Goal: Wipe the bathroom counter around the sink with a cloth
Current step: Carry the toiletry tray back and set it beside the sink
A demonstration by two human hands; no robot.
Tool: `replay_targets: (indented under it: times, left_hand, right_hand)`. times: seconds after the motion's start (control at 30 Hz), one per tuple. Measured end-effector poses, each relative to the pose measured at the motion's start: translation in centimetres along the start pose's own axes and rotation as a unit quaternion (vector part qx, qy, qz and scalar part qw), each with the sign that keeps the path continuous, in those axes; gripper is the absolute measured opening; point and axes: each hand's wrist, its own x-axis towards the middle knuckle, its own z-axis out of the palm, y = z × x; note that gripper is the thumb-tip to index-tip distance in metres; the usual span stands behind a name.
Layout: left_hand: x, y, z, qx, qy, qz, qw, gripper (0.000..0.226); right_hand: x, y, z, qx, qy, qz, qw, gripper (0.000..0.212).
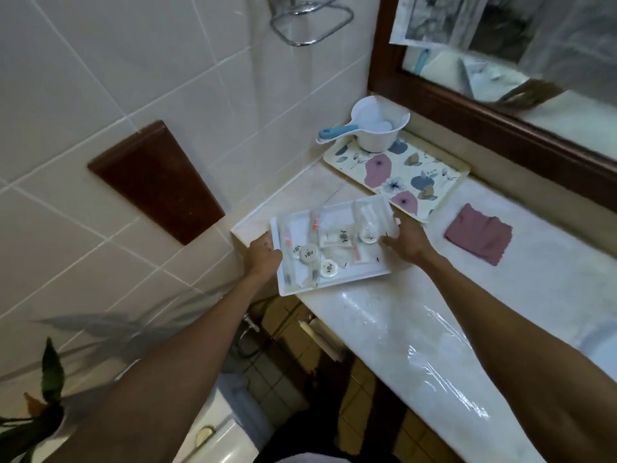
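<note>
Both hands are gripping a white tray (337, 282) of small wrapped toiletries at the left end of the worktop (434, 329). The left hand (262, 259) is closed on the tray's left edge and the right hand (405, 243) is closed on its right edge, fingers curling under the rim. The tray's near-left corner is overhanging the worktop's front edge.

The cloth (479, 233), a dull pink square, is lying flat on the worktop to the right of the tray, apart from both hands and just beside a floral tray (397, 177) that is carrying a white scoop (375, 127) with a blue handle.

The step in hand appears to be clearing the tray so the surface beneath can be wiped. To do it well, the person should be keeping the tray level, since the round lidded pots (309, 253) and sachets are sitting loose and could slide off the low rim. Lifting rather than dragging is the safer choice, as the stone near the front is glistening, possibly with water.

The sink is nearly all cut off; only a pale curve is showing at the right edge. Motion blur is smearing the tray's contents, so their labels are unreadable, and whether the tray is touching the worktop or already raised is hard to tell.
</note>
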Motion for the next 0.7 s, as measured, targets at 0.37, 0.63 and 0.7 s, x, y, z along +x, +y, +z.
replay_targets:
  times: [0.37, 0.63, 0.7]
  left_hand:
    - [-10.5, 8.9, 11.1, -0.014, -0.071, 0.127, 0.989, 0.053]
    - [-22.9, 13.9, 21.3, -0.006, -0.170, 0.217, 0.961, 0.062]
    - [-26.1, 15.2, 24.0, -0.005, -0.189, 0.243, 0.952, 0.064]
  right_hand:
    - [-14.9, 14.3, -12.6, 0.053, 0.112, 0.081, 0.989, 0.076]
    - [-31.6, 26.5, -19.0, 0.095, 0.193, 0.155, 0.964, 0.078]
    - [-35.6, 29.0, -20.4, 0.102, 0.221, 0.170, 0.955, 0.075]
